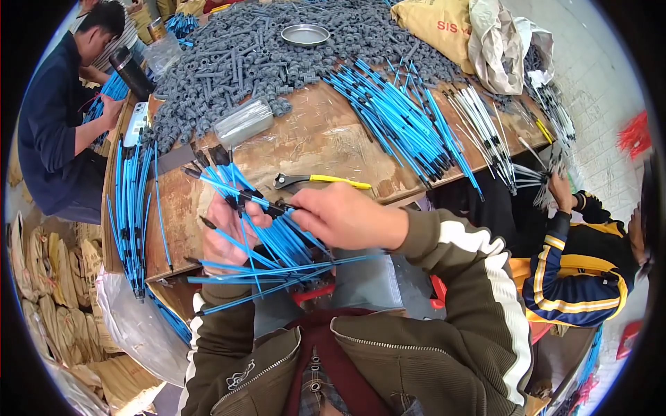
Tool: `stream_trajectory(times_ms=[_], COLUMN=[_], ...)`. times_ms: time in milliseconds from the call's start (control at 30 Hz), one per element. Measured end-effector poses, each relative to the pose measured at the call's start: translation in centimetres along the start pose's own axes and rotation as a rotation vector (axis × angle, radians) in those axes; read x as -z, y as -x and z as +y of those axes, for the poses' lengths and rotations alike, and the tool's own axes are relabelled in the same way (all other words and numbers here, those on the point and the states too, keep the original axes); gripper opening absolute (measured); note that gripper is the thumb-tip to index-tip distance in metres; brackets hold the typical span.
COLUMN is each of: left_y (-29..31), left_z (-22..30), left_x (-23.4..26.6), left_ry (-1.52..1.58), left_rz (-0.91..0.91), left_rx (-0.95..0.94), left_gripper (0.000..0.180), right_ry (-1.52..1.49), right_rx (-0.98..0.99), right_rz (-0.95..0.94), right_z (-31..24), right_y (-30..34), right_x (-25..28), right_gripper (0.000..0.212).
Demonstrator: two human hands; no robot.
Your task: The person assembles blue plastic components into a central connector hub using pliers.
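On my feed, the blue rods (288,243) lie on the near side of the yellow-handled cutter (338,180) resting on the bench (312,132); I see the left hand's (225,239) grip curled around them, the right hand's (347,213) pinching their black section.

bright, diffuse light, soft shadows; slight sheen on the metal dish (305,35); fisheye distortion toward the black rim.

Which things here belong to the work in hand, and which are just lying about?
Work in hand:
blue rods, held by the left hand and right hand
matching blue pile to the right, likely
yellow-handled tool, perhaps

Apparently just lying about:
metal dish
phone
dark bottle
grey parts, role unclear
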State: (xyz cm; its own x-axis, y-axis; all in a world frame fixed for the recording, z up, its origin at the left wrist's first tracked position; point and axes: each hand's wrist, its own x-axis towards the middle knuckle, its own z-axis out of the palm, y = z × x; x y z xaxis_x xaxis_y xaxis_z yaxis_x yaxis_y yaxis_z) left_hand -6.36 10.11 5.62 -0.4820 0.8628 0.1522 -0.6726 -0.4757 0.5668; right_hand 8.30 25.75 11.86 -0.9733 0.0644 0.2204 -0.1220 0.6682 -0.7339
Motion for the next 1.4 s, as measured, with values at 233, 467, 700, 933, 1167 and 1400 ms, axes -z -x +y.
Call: stream_trajectory(times_ms=[233, 467, 700, 933, 1167, 1400], left_y=[-1.0, 1.7, 2.8, 2.0, 2.3, 2.9], left_z=[-0.2, 1.3, 1.8, 1.0, 0.9, 1.2], left_x=[0.3, -1.5, -4.9, -2.7, -1.2, 0.4], left_ry=[0.01, -0.324, -0.306, -0.266, -0.211, -0.247], left_rz=[-0.069, -0.066, 0.006, 0.089, 0.17, 0.102], left_rx=[0.021, 0.039, 0.142, 0.16, 0.117, 0.215], left_gripper=[0.026, 0.023, 0.021, 0.018, 0.017, 0.019], right_ry=[-0.096, 1.137, 1.027, 1.051, 1.438, 1.689], right_rx=[-0.024, -0.547, -0.851, -0.318, -0.153, -0.159], right_rz=[0.139, 0.418, 0.616, 0.707, 0.306, 0.676], right_z=[8.3, 28.1, 29.3, 13.2, 7.7, -0.3], right_y=[-2.3, -0.1, 1.3, -5.3, -9.0, -8.4], right_x=[6.5, 19.2, 20.9, 19.7, 17.3, 18.5], right_gripper=[0.02, 0.044, 0.033, 0.026, 0.017, 0.015])
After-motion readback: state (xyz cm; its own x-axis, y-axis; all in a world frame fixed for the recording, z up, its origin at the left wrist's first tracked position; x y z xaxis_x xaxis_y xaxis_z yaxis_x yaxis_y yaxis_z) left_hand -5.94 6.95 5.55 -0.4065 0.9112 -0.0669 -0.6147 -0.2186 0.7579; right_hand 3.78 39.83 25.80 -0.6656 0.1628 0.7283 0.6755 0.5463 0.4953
